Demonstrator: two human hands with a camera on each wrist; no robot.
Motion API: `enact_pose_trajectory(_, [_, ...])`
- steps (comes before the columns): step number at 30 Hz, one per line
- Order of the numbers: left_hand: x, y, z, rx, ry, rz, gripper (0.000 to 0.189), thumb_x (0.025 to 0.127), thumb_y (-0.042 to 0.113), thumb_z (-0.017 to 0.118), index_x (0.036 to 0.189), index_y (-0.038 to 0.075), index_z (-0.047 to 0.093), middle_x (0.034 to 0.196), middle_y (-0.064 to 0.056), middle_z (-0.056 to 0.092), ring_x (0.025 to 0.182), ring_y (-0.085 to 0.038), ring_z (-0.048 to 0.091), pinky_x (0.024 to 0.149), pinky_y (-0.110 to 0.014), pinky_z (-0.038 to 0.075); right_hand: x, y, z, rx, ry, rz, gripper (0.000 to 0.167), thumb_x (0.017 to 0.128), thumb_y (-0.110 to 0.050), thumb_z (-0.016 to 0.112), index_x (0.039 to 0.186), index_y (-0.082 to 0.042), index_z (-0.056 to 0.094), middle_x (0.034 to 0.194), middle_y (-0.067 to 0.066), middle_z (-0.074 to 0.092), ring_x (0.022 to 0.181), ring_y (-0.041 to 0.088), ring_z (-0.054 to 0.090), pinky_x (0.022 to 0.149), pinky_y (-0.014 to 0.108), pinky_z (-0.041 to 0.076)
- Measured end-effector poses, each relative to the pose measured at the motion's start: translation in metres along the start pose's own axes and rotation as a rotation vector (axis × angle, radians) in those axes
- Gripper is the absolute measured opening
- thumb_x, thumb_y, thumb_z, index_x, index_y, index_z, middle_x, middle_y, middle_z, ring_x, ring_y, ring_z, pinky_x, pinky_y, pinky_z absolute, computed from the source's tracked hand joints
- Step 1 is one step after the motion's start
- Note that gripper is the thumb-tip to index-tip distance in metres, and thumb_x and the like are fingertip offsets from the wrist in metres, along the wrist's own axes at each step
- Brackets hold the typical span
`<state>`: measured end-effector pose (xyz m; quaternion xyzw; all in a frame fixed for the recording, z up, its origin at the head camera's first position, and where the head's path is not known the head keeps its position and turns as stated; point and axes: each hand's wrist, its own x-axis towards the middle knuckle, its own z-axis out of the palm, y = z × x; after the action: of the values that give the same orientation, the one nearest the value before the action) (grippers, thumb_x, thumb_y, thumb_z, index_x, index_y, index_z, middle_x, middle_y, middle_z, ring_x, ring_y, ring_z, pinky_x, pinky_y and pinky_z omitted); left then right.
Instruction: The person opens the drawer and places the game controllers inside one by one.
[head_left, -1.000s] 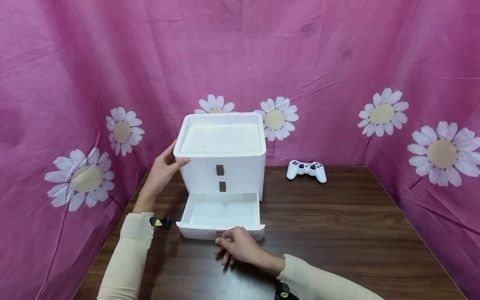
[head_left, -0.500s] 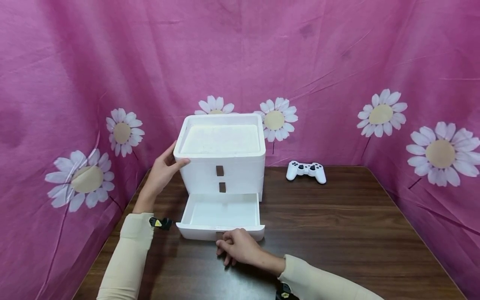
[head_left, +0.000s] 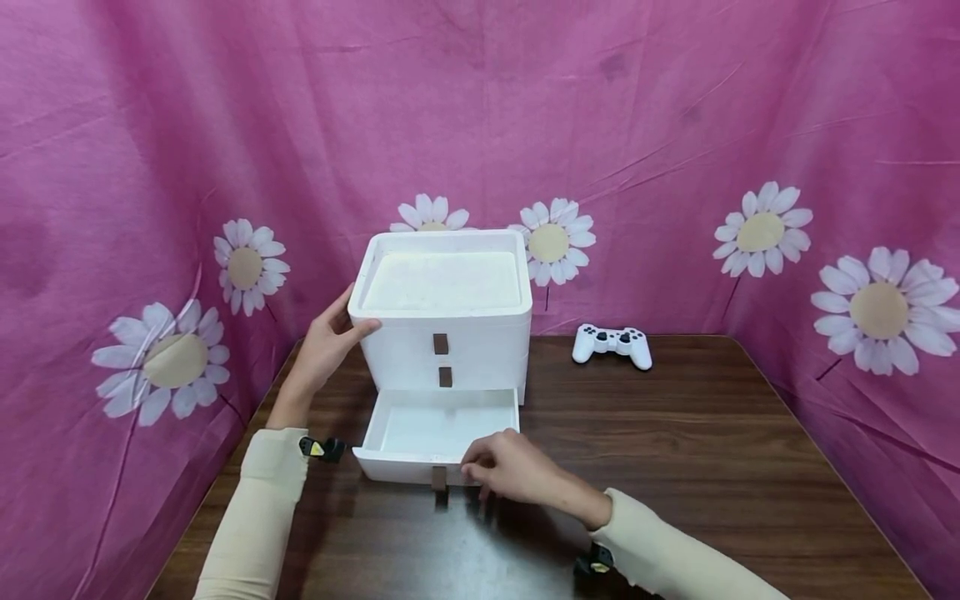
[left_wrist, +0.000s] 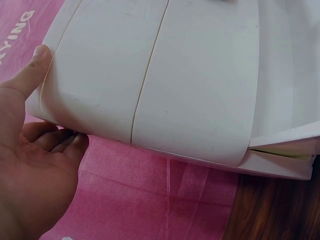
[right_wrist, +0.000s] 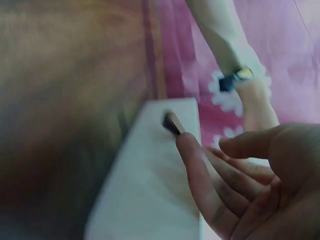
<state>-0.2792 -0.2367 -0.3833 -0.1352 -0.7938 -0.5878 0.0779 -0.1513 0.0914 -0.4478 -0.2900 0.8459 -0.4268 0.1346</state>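
Observation:
A white drawer cabinet [head_left: 480, 354] stands on the table, its bottom drawer [head_left: 420, 433] pulled out with nothing visible inside. My left hand [head_left: 321, 354] holds the cabinet's upper left corner, thumb on the front and fingers at the side. The left wrist view shows that hand [left_wrist: 40, 150] against the white casing, with the fingertips partly hidden. Over the right part of the drawer front is my right hand [head_left: 517, 471], its fingers loosely bent and holding nothing. A brown pull tab [head_left: 439, 477] hangs from the drawer front, left of these fingers and apart from them.
A white game controller [head_left: 612, 346] lies at the back of the dark wooden table [head_left: 675, 467], right of the cabinet. Pink cloth [head_left: 660, 150] with daisies surrounds the table. Two more brown tabs mark the upper drawers, which are closed.
My right hand has let go of the bottom drawer's tab and moved right and slightly up. The drawer stays pulled out. My left hand keeps its place on the corner.

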Motion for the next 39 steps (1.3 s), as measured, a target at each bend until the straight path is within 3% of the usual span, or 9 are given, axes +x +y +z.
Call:
enact_pose_trajectory(6, [0.0,-0.001,0.0,0.011,-0.003,-0.009,0.084,0.1,0.034,0.077,0.169,0.034,0.03,0.175,0.0,0.034,0.155,-0.028,0.042,0.112,-0.022,0.048,-0.005,0.006,-0.045,-0.112,0.037,-0.069,0.01,0.1,-0.007,0.073,0.096,-0.007,0.082,0.081,0.001,0.08,0.069,0.011,0.075,0.059,0.02,0.058])
enact_pose_trajectory(13, [-0.001,-0.001,-0.002,0.03,0.007,-0.012,0.084,0.1,0.034,0.077,0.169,0.034,0.03,0.174,-0.001,0.034,0.155,-0.029,0.043,0.115,-0.03,0.047,-0.007,0.02,-0.099,-0.345,0.174,-0.138,0.009,0.094,-0.008,0.079,0.098,-0.014,0.084,0.091,-0.006,0.081,0.074,-0.001,0.063,0.068,0.02,0.054])
enact_pose_trajectory(17, [-0.002,-0.001,-0.002,0.028,0.004,-0.013,0.083,0.1,0.033,0.077,0.169,0.035,0.029,0.174,-0.001,0.034,0.154,-0.029,0.043,0.113,-0.027,0.048,-0.008,0.032,-0.129,-0.446,0.23,-0.123,0.009,0.094,-0.01,0.081,0.097,-0.017,0.085,0.089,-0.006,0.081,0.07,0.001,0.06,0.066,0.024,0.052])
enact_pose_trajectory(25, [-0.002,0.003,0.0,0.023,0.002,-0.017,0.082,0.1,0.033,0.077,0.168,0.036,0.031,0.174,0.001,0.034,0.155,-0.027,0.043,0.116,-0.032,0.046,-0.006,0.055,-0.186,-0.587,0.312,-0.053,0.01,0.094,-0.007,0.079,0.097,-0.014,0.085,0.092,-0.001,0.081,0.083,0.016,0.072,0.078,0.041,0.059])
enact_pose_trajectory(32, [-0.001,0.003,0.0,0.018,0.003,-0.027,0.083,0.1,0.034,0.078,0.168,0.036,0.031,0.174,0.002,0.034,0.154,-0.025,0.043,0.116,-0.03,0.046,0.003,0.08,-0.225,-0.596,0.274,0.015,0.014,0.095,-0.006,0.078,0.107,-0.004,0.082,0.1,0.012,0.082,0.093,0.028,0.076,0.083,0.049,0.061])
enact_pose_trajectory(39, [0.0,0.0,0.0,0.019,0.006,-0.011,0.083,0.1,0.035,0.078,0.168,0.036,0.031,0.174,0.0,0.034,0.152,-0.027,0.045,0.114,-0.027,0.05,0.013,0.103,-0.248,-0.579,0.211,0.076,0.02,0.095,-0.007,0.077,0.114,0.0,0.08,0.111,0.02,0.08,0.1,0.034,0.075,0.088,0.054,0.06])
